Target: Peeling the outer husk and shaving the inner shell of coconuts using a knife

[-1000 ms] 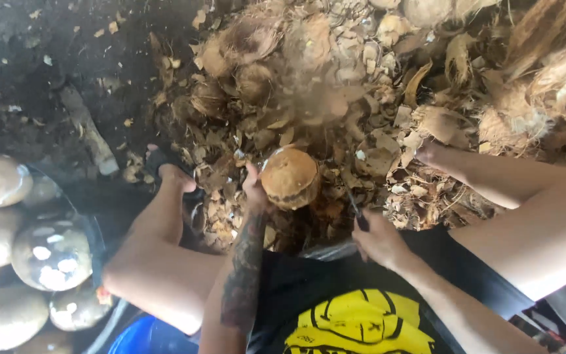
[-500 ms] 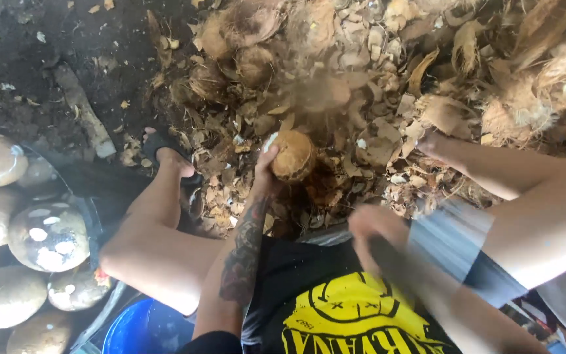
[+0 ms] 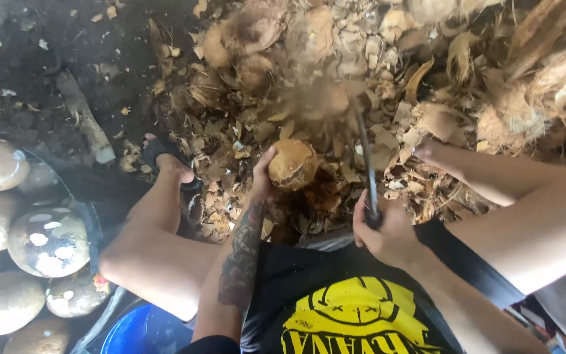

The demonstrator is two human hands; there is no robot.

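I sit with knees apart over a heap of coconut husk. My left hand [image 3: 263, 176] grips a round brown coconut [image 3: 292, 164], held low between my legs. My right hand [image 3: 382, 226] is closed around the handle of a long dark blade [image 3: 365, 160], which points up and away, its tip just right of the coconut. A blurred cloud of flying husk bits hangs above the coconut.
A pile of husk pieces and shells [image 3: 388, 72] fills the ground ahead. Several peeled pale coconuts [image 3: 47, 239] lie in a heap at left. A blue bucket [image 3: 132, 331] stands by my left thigh. My left foot in a dark sandal [image 3: 165, 160] rests on dark soil.
My right hand drew back toward my body, then swung the blade forward and up beside the coconut. The left hand kept hold of the coconut, shifting it slightly.
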